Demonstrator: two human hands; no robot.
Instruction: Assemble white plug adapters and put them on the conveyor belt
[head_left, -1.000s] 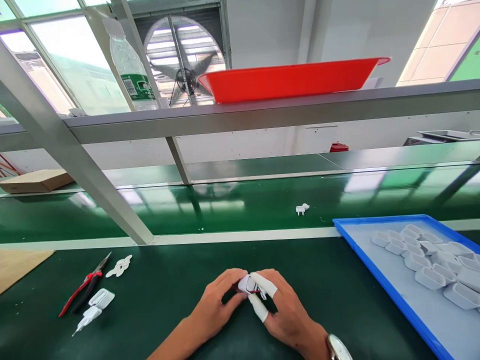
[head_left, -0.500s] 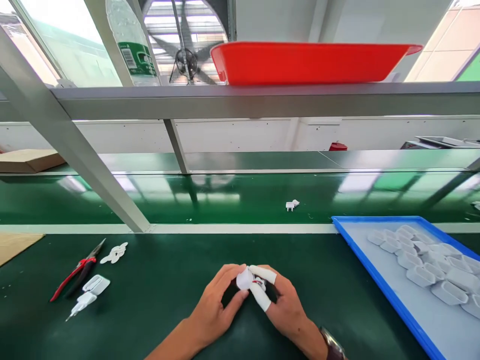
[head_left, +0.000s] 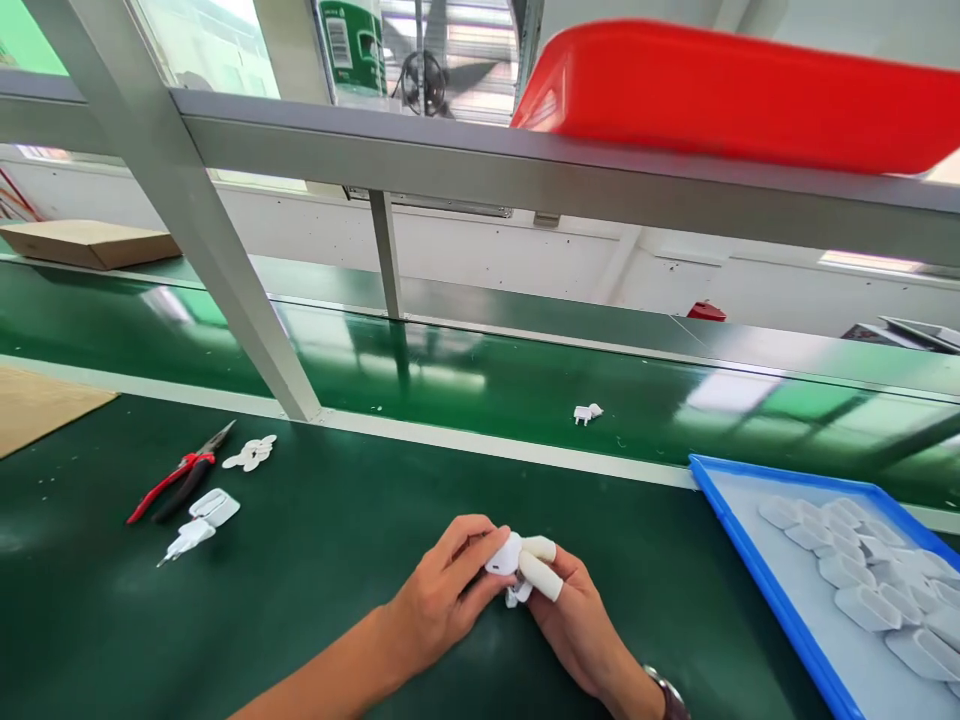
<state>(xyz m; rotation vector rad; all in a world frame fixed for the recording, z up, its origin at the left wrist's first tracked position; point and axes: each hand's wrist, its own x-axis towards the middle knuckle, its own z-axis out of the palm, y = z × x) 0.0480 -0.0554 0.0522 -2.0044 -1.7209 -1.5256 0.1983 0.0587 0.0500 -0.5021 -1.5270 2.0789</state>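
Note:
Both of my hands meet low in the middle of the view over the dark green bench top (head_left: pixel 337 560). My left hand (head_left: pixel 442 595) and my right hand (head_left: pixel 566 615) pinch one small white plastic part (head_left: pixel 507 556) between their fingertips. White finger cots cover my right thumb and forefinger. A watch sits on my right wrist. Most of the part is hidden by my fingers.
A blue tray (head_left: pixel 739 545) with several white plastic shells stands at the right. Red-handled pliers (head_left: pixel 176 480) and loose white parts (head_left: pixel 206 515) lie at the left. One white part (head_left: pixel 586 411) rests on the green conveyor belt. A red tray (head_left: pixel 735 90) sits on the overhead shelf.
The camera has swung and tilted, shifting the scene. My hands have stayed together on the white part and turned it; the red wire seen earlier no longer shows.

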